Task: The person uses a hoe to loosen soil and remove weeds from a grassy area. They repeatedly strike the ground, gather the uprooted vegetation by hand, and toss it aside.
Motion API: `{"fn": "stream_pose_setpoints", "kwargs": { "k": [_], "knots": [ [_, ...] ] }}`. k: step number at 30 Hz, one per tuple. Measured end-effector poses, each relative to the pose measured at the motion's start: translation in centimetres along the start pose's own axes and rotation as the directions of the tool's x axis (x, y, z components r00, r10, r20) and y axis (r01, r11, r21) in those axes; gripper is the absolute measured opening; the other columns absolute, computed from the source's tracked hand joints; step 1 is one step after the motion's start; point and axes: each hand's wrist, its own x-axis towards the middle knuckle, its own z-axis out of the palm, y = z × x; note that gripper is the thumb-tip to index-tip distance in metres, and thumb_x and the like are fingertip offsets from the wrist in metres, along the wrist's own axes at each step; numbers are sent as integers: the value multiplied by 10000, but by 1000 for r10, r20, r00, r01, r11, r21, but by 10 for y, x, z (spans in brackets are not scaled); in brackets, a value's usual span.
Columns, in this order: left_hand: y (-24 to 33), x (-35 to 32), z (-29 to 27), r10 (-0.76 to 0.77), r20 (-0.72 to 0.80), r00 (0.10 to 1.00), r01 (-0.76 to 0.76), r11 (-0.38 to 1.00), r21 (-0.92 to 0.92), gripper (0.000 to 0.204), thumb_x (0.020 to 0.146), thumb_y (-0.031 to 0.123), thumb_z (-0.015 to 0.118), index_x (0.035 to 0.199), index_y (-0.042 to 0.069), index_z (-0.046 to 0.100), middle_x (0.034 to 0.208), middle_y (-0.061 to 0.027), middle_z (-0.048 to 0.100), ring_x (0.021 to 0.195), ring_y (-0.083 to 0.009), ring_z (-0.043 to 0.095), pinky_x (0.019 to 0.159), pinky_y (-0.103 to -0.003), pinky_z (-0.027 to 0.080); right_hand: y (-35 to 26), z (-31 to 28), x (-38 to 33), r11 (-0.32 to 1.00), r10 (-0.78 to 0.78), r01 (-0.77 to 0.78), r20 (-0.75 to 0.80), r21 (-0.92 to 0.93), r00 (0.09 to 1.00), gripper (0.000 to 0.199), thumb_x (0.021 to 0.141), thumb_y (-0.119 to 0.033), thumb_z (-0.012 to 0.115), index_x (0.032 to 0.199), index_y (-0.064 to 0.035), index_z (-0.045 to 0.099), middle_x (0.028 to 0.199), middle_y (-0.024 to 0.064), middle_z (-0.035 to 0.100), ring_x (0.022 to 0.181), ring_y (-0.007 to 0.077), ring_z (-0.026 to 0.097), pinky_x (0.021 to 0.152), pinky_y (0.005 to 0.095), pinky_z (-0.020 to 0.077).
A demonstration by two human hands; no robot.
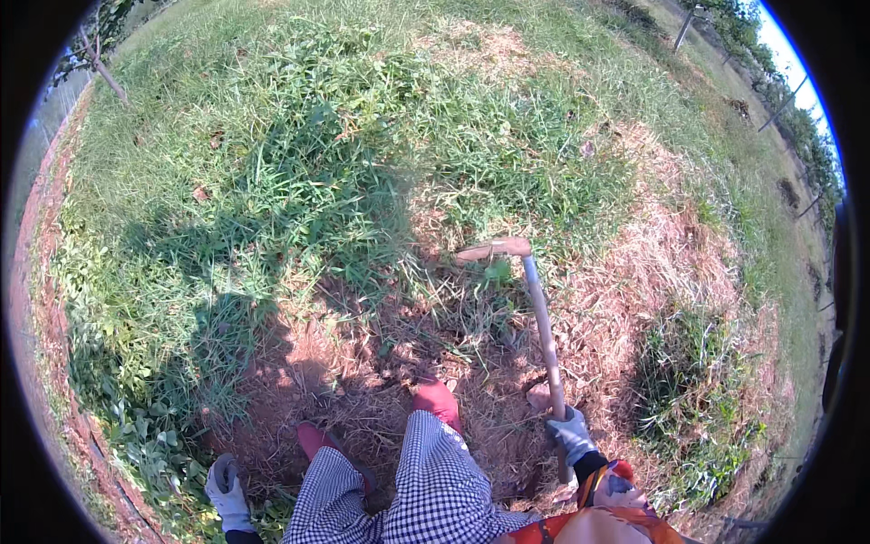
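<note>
My right hand [573, 435], in a light glove, is wrapped round the wooden handle of a hoe [546, 340]. The handle runs up and slightly left from my fist, and a short end sticks out below it. Its narrow head [494, 249] points left at the edge of the green grass [308, 195]; I cannot tell whether the blade touches the ground. Low at the left, my gloved left hand [227, 494] hangs beside leafy weeds, its fingers loosely curved and apart, with nothing seen in them.
My red shoes [437, 401] stand on reddish soil [313, 349] strewn with dry stalks. Dry cut grass [666, 240] lies to the right, beside a shaded green tuft [689, 390]. Leafy plants [136, 363] grow at the left. Posts [684, 32] and trees stand far off.
</note>
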Motion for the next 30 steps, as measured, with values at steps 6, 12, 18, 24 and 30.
{"fn": "stream_pose_setpoints", "kwargs": {
  "k": [6, 12, 18, 24, 30],
  "knots": [
    [141, 15, -31, 349, 83, 933, -356, 928, 107, 384, 703, -42, 513, 1086, -11, 500, 1061, -141, 543, 969, -246, 531, 844, -336, 412, -42, 25, 73, 578, -547, 232, -161, -782, 821, 207, 780, -249, 521, 904, -83, 529, 664, 110, 595, 574, 257, 591, 539, 368, 466],
    [209, -7, -101, 476, 107, 873, -485, 869, 96, 396, 741, -1, 477, 1137, 11, 476, 1061, -157, 541, 984, -298, 523, 844, -368, 405, -59, -109, -7, 146, -502, 24, -53, -989, 863, 198, 753, -248, 563, 862, -101, 489, 728, 122, 612, 668, 311, 605, 578, 432, 458],
    [289, -38, -104, 648, -16, 761, -645, 759, 89, 350, 731, 14, 507, 1081, 18, 517, 969, -143, 569, 841, -301, 549, 742, -378, 426, 9, -244, -97, 210, -542, -220, -301, -953, 785, 217, 725, -208, 584, 874, -107, 464, 736, 126, 614, 686, 311, 605, 589, 415, 462],
    [366, -74, -54, 843, -113, 526, -847, 531, 18, 367, 698, 28, 578, 1060, 59, 523, 820, -103, 563, 687, -265, 570, 591, -344, 454, 106, -332, -158, 605, -386, -504, -780, -617, 492, 306, 675, -241, 635, 927, -90, 548, 794, 142, 611, 746, 300, 599, 662, 399, 470],
    [396, -103, 27, 869, 120, 480, -864, 492, -107, 300, 738, 155, 569, 1029, 89, 537, 786, -78, 552, 608, -220, 566, 533, -309, 465, 82, -270, -135, 990, -31, 111, -613, 93, 789, 164, 731, -108, 585, 840, -81, 465, 522, 32, 477, 374, 159, 475, 330, 321, 462]
  ]
}}
